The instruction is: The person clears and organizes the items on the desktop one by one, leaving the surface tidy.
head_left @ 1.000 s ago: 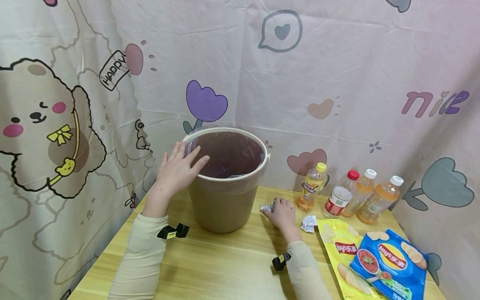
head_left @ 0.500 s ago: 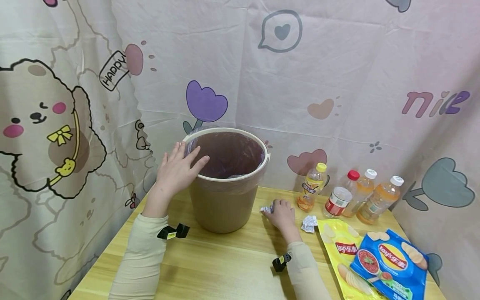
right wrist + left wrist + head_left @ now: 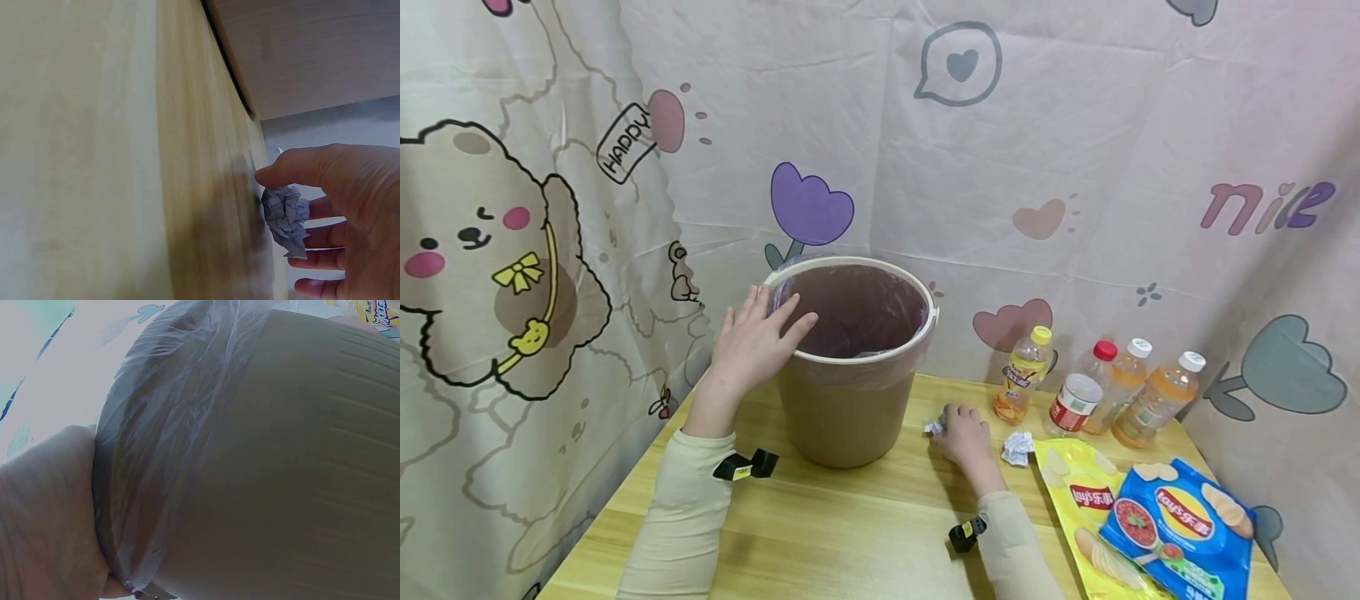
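Note:
At the left of the head view, my left hand (image 3: 751, 340) lies on the rim of a brown trash bin (image 3: 842, 417). Its fingers are spread and mostly straight. A clear plastic liner (image 3: 169, 425) hangs over the bin's edge in the left wrist view. To the right of the bin, my right hand (image 3: 966, 435) is low at the tabletop and holds a crumpled paper ball (image 3: 284, 215) between thumb and fingers. A second crumpled paper ball (image 3: 1018, 447) lies on the table just right of that hand.
A yellow-capped bottle (image 3: 1022, 375), a red-capped bottle (image 3: 1077, 404) and white-capped bottles (image 3: 1159, 400) stand at the back right of the wooden table (image 3: 842, 533). Nearer lie a yellow chip bag (image 3: 1086, 500) and a blue chip bag (image 3: 1183, 525), overlapping. A printed curtain hangs behind.
My right hand has shifted slightly toward me with the paper ball, which shows less beside the fingers. My left hand stays on the bin rim.

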### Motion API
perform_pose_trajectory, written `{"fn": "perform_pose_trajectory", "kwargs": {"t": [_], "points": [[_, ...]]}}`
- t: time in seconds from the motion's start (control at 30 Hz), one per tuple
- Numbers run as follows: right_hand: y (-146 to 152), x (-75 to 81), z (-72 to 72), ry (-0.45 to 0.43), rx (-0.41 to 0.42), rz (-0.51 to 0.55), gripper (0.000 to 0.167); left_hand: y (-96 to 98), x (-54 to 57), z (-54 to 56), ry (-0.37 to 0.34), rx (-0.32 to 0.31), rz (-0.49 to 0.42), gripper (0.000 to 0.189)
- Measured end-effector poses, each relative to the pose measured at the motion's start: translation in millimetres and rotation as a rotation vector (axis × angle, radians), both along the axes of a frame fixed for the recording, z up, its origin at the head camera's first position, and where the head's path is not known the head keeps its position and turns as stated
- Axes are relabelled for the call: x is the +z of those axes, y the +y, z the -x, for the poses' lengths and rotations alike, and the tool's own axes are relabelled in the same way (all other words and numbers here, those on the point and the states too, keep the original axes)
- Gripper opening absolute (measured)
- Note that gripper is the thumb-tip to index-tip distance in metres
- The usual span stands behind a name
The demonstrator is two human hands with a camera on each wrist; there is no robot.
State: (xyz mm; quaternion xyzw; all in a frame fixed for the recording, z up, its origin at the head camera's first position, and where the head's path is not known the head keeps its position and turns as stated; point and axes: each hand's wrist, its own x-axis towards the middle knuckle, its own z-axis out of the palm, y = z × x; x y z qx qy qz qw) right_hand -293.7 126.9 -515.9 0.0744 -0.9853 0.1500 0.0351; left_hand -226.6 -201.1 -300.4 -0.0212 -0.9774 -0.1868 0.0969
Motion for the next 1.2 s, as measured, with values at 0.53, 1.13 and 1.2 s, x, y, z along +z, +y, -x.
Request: {"fn": "perform_pose_trajectory", "kwargs": {"t": [0.53,1.13,1.2], "points": [[2,15.5,-21.9,0.106,0.044,-0.013,0.064,0.2,-0.2,0.1,0.014,0.002,0.004,0.086],[9,29.1,-41.6,0.308,0.095,0.003,0.054,0.4,-0.3,-0.4,0.021,-0.002,0.009,0.086],[9,31.4,-43.9,0.328,0.103,0.005,0.053,0.4,-0.1,-0.5,0.021,-0.002,0.01,0.086]]}}
